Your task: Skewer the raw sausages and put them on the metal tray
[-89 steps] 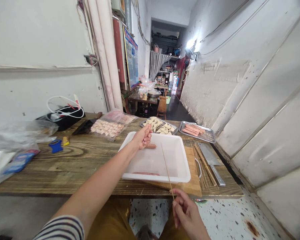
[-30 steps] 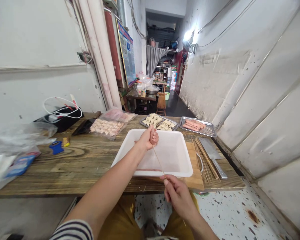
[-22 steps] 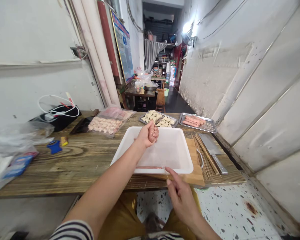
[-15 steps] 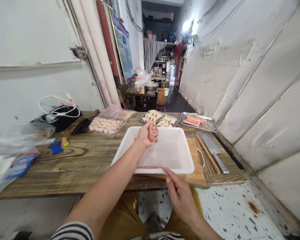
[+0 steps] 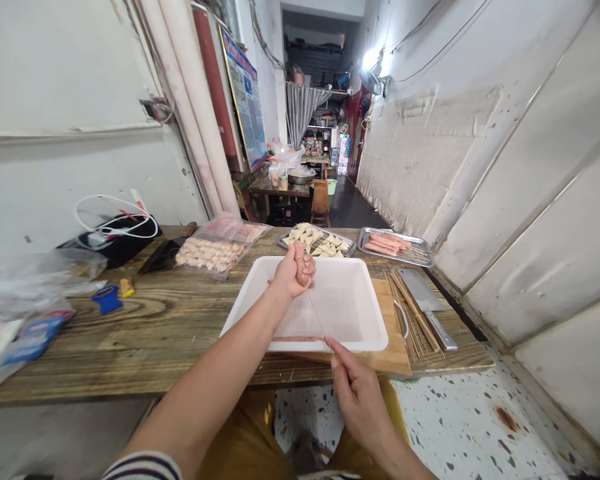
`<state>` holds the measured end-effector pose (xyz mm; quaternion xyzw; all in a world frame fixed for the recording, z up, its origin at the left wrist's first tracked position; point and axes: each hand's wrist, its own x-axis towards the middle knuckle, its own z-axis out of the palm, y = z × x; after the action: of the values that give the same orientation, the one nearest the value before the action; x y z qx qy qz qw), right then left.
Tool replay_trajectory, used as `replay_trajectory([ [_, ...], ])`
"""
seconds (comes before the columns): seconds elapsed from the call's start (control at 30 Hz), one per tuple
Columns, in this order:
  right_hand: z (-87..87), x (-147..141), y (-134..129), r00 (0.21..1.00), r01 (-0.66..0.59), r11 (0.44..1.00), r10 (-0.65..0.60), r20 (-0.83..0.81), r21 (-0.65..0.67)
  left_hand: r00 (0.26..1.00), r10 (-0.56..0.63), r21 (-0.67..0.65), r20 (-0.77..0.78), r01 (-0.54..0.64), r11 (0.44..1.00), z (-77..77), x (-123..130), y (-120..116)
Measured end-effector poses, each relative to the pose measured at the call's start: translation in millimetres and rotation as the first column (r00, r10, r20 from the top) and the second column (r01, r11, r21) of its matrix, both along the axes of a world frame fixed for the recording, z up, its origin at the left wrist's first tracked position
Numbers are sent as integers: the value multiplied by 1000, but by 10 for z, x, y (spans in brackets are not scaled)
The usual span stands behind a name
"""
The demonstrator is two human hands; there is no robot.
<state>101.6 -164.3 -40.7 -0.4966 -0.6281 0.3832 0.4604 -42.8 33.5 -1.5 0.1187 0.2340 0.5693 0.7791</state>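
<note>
My left hand (image 5: 291, 275) is closed in a fist over the white plastic tub (image 5: 380, 320). A soft pinkish lump of meat (image 5: 301, 257) bulges between its thumb and fingers. A thin wooden skewer (image 5: 319, 316) slants from the bottom of that fist to my right hand (image 5: 359, 383), which pinches its near end just outside the tub's front rim. How far the skewer runs into the meat is hidden by the fist. More pinkish meat (image 5: 297, 339) shows low inside the tub along its front wall.
A cutting board (image 5: 393, 353) lies under the tub. To its right are loose skewers (image 5: 415, 317) and a cleaver (image 5: 425, 297). Behind stand a tray of skewered pale triangles (image 5: 305, 237) and a tray of skewered sausages (image 5: 387, 243). A bag of pale meat pieces (image 5: 213, 250) lies left.
Both hands keep their hold on the meat and the skewer, with barely any movement between them. The view has shifted slightly.
</note>
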Motion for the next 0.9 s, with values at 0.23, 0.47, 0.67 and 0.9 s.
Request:
replay_trajectory([
  [0.23, -5, -31, -39, 1000, 16, 998, -16, 1, -63, 1000, 20, -8, 24, -20, 1000, 27, 23, -17],
  [0.47, -15, -32, -32, 1000, 18, 998, -17, 26, -55, 999, 32, -12, 40, -32, 999, 73, 49, -53],
  [0.67, 5, -41, -32, 999, 8, 999, -7, 41, -33, 999, 30, -1, 30, -30, 1000, 78, 53, -62],
  [0.9, -17, -40, -37, 999, 11, 999, -10, 31, -45, 999, 36, -14, 7, -36, 999, 128, 64, -103],
])
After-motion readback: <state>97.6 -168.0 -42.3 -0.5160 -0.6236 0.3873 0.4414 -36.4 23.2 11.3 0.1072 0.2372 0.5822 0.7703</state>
